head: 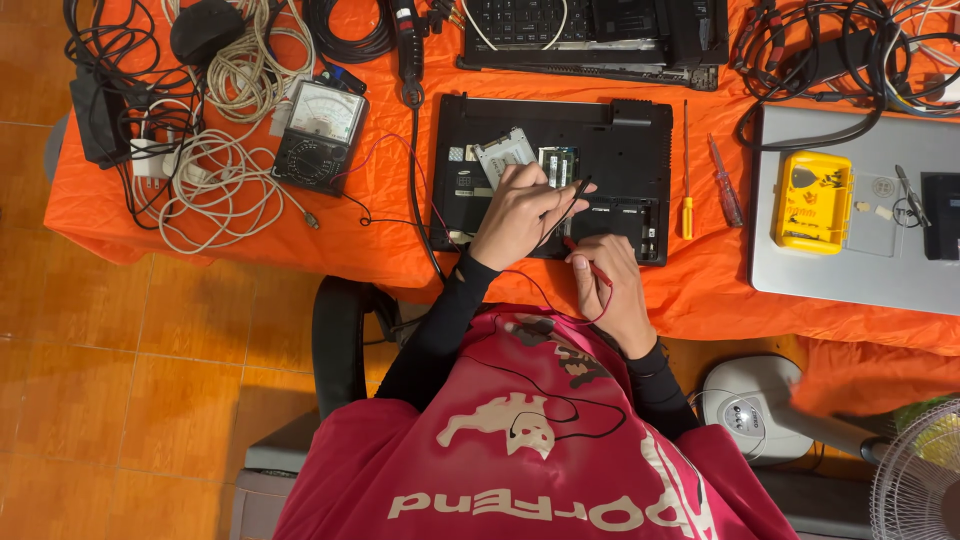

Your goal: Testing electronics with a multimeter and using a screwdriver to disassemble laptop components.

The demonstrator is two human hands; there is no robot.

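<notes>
Black probe pinched in left hand fingertips, tip on the opened laptop just beyond; red probe clamped under right hand fingers, steadied for contact; multimeter well left

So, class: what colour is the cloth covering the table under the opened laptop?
Orange cloth, seen best in the head view.

Yellow plastic case lying on silver closed laptop, R side. White coiled cables sprawling over orange tablecloth, L. Yellow-handled screwdriver resting alongside.
</notes>
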